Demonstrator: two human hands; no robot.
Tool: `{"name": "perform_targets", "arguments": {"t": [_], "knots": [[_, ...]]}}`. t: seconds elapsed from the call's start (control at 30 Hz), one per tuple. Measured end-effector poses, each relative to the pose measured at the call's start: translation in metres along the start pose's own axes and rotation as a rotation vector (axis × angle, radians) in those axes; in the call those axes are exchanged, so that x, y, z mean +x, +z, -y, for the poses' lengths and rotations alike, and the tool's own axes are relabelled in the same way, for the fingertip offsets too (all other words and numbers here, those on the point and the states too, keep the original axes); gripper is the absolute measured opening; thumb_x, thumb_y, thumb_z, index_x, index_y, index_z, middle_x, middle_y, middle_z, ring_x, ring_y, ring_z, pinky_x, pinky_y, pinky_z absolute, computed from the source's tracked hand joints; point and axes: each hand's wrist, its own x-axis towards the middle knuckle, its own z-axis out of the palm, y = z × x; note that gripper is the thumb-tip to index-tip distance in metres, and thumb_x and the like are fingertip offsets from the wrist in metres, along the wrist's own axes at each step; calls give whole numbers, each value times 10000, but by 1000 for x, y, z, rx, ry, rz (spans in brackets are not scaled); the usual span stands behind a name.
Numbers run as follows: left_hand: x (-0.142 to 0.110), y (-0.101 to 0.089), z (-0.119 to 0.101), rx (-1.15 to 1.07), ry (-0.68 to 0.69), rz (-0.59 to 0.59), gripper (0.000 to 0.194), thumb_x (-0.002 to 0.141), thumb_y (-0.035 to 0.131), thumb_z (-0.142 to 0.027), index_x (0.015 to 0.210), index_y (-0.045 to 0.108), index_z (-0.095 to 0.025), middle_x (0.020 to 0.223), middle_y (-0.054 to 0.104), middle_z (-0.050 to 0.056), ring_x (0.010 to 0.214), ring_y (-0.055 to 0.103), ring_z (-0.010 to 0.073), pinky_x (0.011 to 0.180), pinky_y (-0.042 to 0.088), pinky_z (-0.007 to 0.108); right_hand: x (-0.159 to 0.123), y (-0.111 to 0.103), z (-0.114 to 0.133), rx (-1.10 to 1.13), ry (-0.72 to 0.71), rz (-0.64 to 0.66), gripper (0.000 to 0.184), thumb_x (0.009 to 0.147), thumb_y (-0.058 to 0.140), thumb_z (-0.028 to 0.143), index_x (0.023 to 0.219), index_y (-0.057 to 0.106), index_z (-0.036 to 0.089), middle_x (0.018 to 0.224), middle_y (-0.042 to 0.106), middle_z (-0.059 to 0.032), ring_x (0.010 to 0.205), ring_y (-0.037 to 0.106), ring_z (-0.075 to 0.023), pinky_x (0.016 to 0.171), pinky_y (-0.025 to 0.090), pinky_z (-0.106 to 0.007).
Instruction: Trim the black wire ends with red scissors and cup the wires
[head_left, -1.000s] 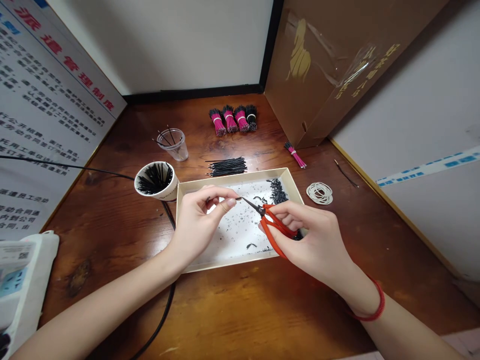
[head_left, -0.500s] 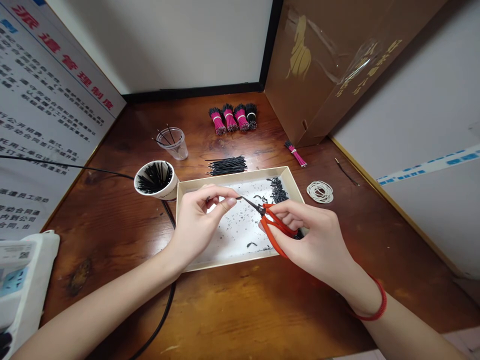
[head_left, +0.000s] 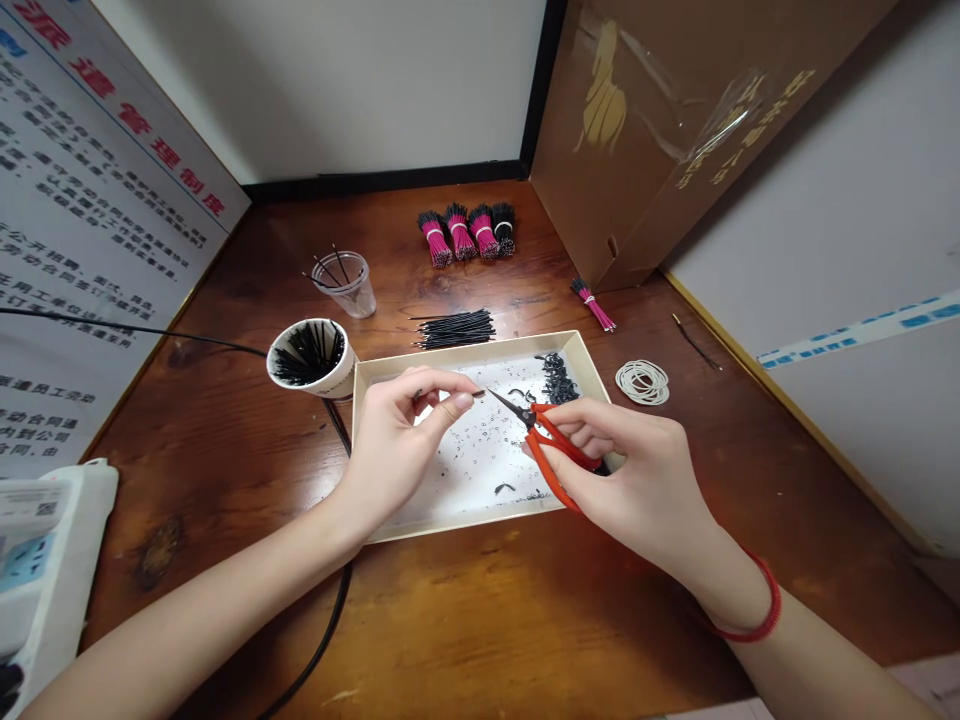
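Observation:
Between thumb and forefinger, my left hand (head_left: 401, 430) pinches a short dark wire (head_left: 478, 393), whose tip pokes out to the right. My right hand (head_left: 630, 460) is closed round the red handles of a pair of scissors (head_left: 551, 445) with thin dark blades. Their points aim at the wire's end, with a small gap visible between them. Both hands hover over a shallow cream box (head_left: 465, 527) with a white floor. Tiny dark rings and scraps lie scattered in it, and black clippings (head_left: 559, 378) are heaped at its far right corner.
Behind the box lies a pile of black wires (head_left: 455, 328). A paper cup of black wires (head_left: 315, 360) and a clear plastic cup (head_left: 352, 285) stand left. Bundled pink wires (head_left: 461, 235) lie at the back. White rubber bands (head_left: 642, 382) and a loose wire (head_left: 697, 342) are right.
My right hand has shifted slightly right, drawing the scissor points back from the wire's end. My left hand keeps nearly the same place with the wire.

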Motion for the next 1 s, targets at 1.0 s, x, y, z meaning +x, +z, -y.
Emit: {"name": "perform_targets", "arguments": {"t": [1.0], "knots": [[-1, -1, 1, -13, -7, 13, 65, 789, 675, -209, 795, 736, -186, 808, 731, 34, 721, 602, 150, 611, 416, 264, -1, 0, 2, 27, 47, 41, 48, 755, 670, 175, 776, 630, 191, 595, 613, 27, 501, 533, -89, 438, 446, -194]]}}
